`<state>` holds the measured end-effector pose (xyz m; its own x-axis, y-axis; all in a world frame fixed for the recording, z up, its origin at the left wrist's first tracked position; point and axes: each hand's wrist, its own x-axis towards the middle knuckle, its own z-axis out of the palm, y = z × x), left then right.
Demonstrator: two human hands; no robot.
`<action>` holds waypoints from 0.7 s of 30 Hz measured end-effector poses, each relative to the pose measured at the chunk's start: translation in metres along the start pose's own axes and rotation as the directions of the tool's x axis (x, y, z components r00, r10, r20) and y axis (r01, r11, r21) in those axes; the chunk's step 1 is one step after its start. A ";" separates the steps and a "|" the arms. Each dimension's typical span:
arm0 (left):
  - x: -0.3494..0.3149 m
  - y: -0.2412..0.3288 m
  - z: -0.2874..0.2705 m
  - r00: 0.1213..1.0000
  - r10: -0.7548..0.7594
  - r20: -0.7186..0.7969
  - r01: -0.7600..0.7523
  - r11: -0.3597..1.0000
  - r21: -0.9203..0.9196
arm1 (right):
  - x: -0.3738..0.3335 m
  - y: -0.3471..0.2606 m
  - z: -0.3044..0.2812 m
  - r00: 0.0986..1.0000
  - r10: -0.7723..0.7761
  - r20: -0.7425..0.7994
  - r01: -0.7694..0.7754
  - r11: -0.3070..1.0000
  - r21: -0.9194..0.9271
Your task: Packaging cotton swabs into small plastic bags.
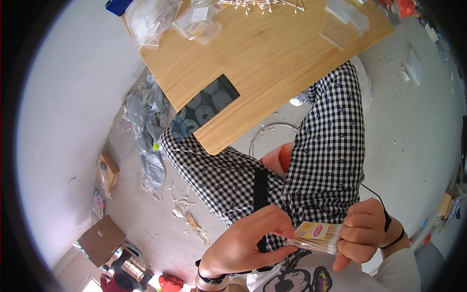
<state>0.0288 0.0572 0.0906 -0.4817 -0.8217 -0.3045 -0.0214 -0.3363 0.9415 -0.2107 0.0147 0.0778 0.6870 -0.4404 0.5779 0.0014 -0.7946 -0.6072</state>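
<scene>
A small clear pack of cotton swabs (316,237) with a yellow and white label is held in front of my shirt, just above my lap. My right hand (361,232) is closed round its right end, the fingers curled. At the pack's left end, my left hand (253,238) pinches it between thumb and fingers. The swabs inside lie lengthwise between the two hands. Loose cotton swabs (265,5) are scattered at the far edge of the wooden table (253,58).
Clear plastic bags (153,22) lie at the table's far left, and more clear sleeves (343,22) at its far right. A dark patterned rectangle (206,104) is at the table's near left edge. Grey plastic sheeting (148,131) and cardboard boxes (100,241) are on the floor.
</scene>
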 end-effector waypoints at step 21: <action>-0.002 -0.014 0.026 0.917 0.337 -0.215 -0.258 0.910 0.326 | -0.004 0.000 -0.013 0.998 0.067 -0.016 -0.068 0.995 -0.074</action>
<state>0.0076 0.0751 0.0821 -0.2605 -0.9655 0.0069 -0.1811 0.0559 0.9819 -0.2231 0.0111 0.0828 0.6737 -0.4991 0.5450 -0.0989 -0.7918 -0.6028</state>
